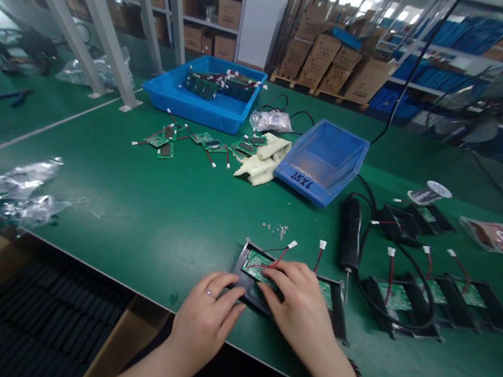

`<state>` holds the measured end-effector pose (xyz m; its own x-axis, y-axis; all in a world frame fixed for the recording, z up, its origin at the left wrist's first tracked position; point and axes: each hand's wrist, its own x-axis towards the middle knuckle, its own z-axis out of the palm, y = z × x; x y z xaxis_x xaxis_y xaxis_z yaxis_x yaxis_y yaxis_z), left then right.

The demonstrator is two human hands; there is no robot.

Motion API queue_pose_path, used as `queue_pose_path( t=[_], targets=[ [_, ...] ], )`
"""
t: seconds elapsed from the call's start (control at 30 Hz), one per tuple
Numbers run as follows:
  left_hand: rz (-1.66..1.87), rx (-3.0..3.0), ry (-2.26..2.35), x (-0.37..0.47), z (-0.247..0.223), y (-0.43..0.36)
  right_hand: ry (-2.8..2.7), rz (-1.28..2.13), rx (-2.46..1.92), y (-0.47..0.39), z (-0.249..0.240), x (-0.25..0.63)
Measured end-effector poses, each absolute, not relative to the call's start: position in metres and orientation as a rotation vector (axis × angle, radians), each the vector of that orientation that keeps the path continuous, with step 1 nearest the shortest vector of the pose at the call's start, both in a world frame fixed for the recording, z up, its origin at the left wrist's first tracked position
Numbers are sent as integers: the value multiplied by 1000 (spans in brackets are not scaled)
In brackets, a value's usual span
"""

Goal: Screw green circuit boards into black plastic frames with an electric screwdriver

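A black plastic case point(239, 268) lies at the table's front edge with a green circuit board point(252, 262) inside it. My left hand point(209, 309) grips the near left edge of that case, thumb and fingertips on its rim. The fingers of my right hand point(300, 296) are bent over the board and pinch its right side; the fingertips are partly hidden. Red and black wires with a white connector point(292, 244) rise from the board. A second case point(338, 308) with a board stands just right of my right hand, partly covered by it.
Loose screws point(281, 231) lie beyond the case. An electric screwdriver point(351, 232) with a looping cable and several cases with boards point(434, 291) are at right. Farther back are a blue bin point(322, 155), a cloth point(262, 162), loose boards point(164, 138) and a blue tray point(192, 111).
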<state>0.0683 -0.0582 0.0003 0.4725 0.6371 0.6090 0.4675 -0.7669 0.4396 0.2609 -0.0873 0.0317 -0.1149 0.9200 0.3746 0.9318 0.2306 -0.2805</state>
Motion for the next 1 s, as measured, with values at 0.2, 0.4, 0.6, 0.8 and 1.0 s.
queue_pose_path(
  t=[0.2, 0.4, 0.6, 0.8, 1.0],
  targets=[
    [1155, 2518, 964, 69, -1, -59, -2026, -13, -1729, -84, 30, 253],
    [1210, 2507, 919, 66, -3, -56, -1919, 59, -1712, -90, 46, 277],
    [1334, 2497, 878, 67, -2, -55, -1434, 25, -2120, -62, 67, 371],
    [1501, 2533, 933, 63, 11, -41, -1006, 313, -2244, -16, 42, 410],
    [1506, 2457, 1093, 52, 7, -22, -735, 573, -1892, -25, 69, 437]
  ],
)
